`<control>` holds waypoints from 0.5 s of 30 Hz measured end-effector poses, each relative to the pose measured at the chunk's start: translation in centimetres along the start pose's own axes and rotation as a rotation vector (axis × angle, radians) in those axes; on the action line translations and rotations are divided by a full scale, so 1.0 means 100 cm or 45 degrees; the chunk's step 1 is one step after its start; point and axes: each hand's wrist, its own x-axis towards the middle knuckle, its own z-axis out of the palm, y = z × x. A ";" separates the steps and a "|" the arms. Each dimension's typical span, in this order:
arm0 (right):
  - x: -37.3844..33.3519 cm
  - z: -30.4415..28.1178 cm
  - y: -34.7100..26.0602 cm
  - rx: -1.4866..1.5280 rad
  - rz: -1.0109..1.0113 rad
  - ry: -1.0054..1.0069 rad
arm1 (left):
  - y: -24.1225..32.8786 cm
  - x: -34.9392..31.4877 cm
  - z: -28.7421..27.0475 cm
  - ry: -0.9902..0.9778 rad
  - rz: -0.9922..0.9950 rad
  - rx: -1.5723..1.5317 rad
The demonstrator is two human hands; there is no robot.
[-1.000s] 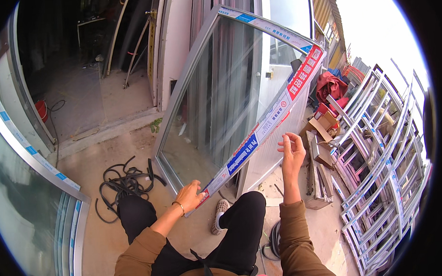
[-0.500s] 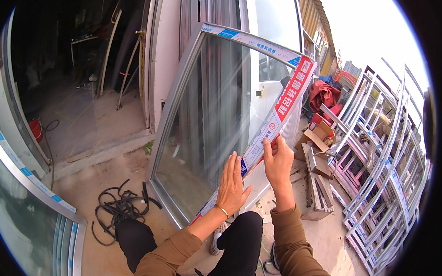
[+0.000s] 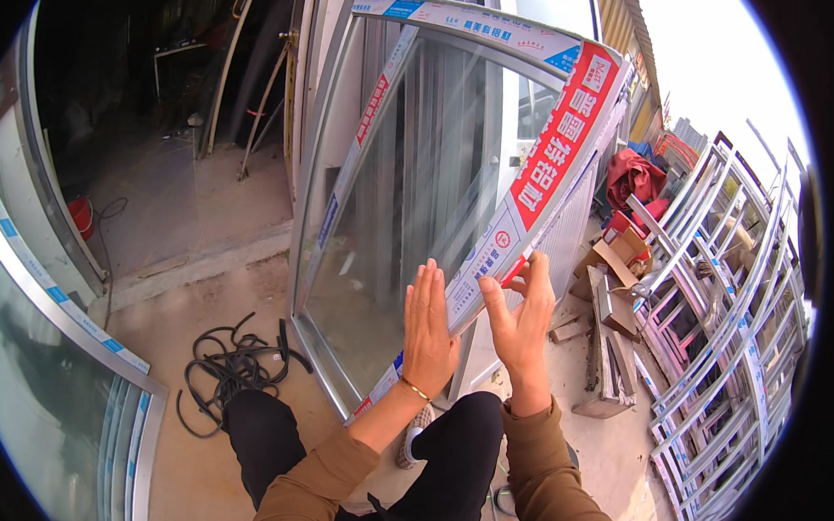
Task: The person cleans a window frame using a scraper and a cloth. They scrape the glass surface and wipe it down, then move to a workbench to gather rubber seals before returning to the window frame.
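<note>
A glazed window sash (image 3: 560,159) with a silver metal frame leans upright in front of me, its near edge covered in red, white and blue protective film. My left hand (image 3: 428,320) lies against the left side of that edge, palm flat and fingers stretched out together. On the opposite side, my right hand (image 3: 522,326) curls its fingers around the edge, with the thumb apart on the near side. Part of those fingertips is hidden by the frame. The clear glass (image 3: 414,178) shows a second filmed strip (image 3: 375,106) behind it.
Black rubber cord (image 3: 232,363) lies tangled on the ground at left. Another glazed panel (image 3: 53,356) stands at far left. Wooden boards (image 3: 609,373), cardboard boxes (image 3: 623,253), red cloth (image 3: 636,177) and a stack of metal frames (image 3: 714,342) are on the right. A dark doorway opens behind.
The sash has shifted and turned, its top corner now higher and nearer, and the filmed strip behind the glass has come into view. My right thumb has spread away from the fingers.
</note>
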 end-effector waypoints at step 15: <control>-0.011 0.016 -0.014 0.142 -0.212 -0.060 | -0.006 -0.018 -0.068 0.050 -0.019 -0.019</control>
